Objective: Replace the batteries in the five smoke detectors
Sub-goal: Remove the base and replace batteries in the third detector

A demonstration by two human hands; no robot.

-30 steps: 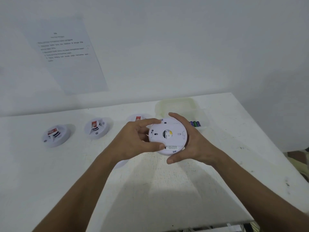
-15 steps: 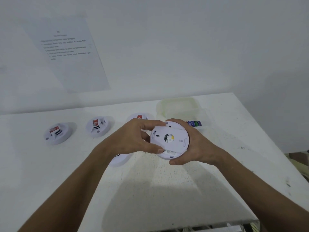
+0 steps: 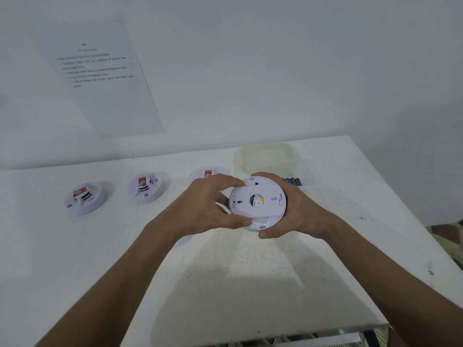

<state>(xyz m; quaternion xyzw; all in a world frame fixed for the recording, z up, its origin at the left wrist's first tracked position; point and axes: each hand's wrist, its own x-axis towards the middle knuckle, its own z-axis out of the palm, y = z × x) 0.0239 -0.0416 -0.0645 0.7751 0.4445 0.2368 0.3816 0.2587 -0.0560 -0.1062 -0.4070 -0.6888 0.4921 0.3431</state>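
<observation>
From the head view, you hold one smoke detector (image 3: 258, 202) above the white table (image 3: 225, 284), its back plate turned up toward you. Your right hand (image 3: 295, 211) cups it from the right, fingers curled round the rim; your left hand (image 3: 208, 209) grips the left edge, thumb on the lower rim beside the printed label. Both hands are clamped on the same unit, close together.

The step looks like twisting the back plate to free or lock it. Keep the right hand as the anchor and let the left do the turning; press evenly around the rim, not on the centre, so the plate does not bind. I cannot tell whether it is seated or loose.

Three more detectors lie face-up further back on the left: one far left (image 3: 85, 197), one beside it (image 3: 146, 187), and a third (image 3: 208, 172) partly hidden behind your left hand. A pale clear container (image 3: 268, 156) sits just behind the held unit, with batteries (image 3: 293, 181) showing beside your right hand.

The table is scuffed and butts against a plain white wall, where a printed sheet (image 3: 100, 73) hangs; its text is too blurred to read.
</observation>
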